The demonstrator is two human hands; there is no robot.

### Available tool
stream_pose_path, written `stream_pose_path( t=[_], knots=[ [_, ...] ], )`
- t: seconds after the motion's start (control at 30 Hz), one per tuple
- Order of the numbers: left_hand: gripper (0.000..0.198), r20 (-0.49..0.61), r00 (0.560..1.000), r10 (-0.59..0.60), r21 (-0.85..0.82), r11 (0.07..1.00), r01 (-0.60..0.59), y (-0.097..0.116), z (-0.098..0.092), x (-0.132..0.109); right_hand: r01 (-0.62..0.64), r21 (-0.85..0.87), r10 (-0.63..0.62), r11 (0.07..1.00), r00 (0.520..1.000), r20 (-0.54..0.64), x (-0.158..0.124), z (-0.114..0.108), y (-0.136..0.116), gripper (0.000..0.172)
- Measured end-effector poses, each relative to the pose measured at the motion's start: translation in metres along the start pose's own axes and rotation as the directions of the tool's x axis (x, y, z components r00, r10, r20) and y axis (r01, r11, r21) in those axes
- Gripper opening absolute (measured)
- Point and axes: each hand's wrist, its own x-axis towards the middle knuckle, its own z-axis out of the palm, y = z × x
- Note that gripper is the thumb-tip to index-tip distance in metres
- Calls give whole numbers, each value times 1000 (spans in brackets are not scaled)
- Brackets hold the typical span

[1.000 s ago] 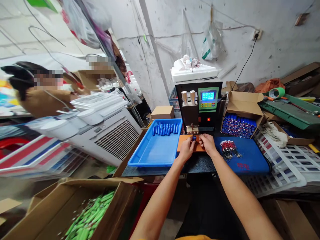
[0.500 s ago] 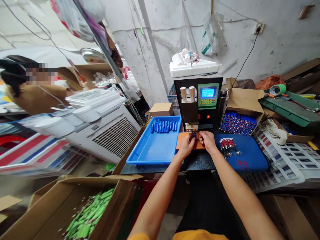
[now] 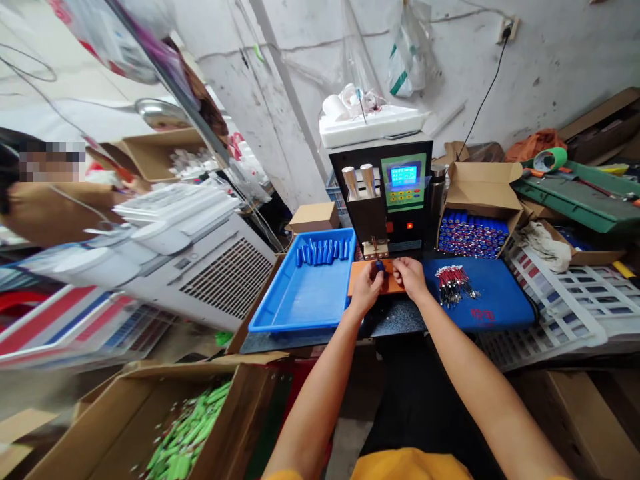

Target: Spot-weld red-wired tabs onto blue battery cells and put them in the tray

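My left hand (image 3: 367,285) is closed on a blue cylindrical battery cell (image 3: 380,266), of which only the end shows between the fingers. Right beside it my right hand (image 3: 410,276) pinches with thumb and forefinger; what lies between those fingertips is too small to make out. Both hands rest over an orange board (image 3: 357,275), just in front of the electrode tips of a black spot welder (image 3: 420,233) with a lit display. On a blue mat (image 3: 505,287) at the right lies a bunch of red and black wire leads (image 3: 455,283).
Left of the board stands a blue tray (image 3: 300,320) with a row of blue cells (image 3: 323,252). A cardboard box (image 3: 483,180) packed with blue cells is behind the mat. Green packs fill a carton (image 3: 85,427) at lower left. A person (image 3: 55,207) sits at far left.
The view has shifted, so the bench sits further left and higher. My hands stay close together at the welder, a touch further from its electrode tips.
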Motion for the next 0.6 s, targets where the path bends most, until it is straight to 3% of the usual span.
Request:
stream_pose_path(
  t=[0.6],
  knots=[
    [21,-37,999,27,-36,999,-28,0,0,1,84,-175,-80,981,996,28,3,7,-5,34]
  ],
)
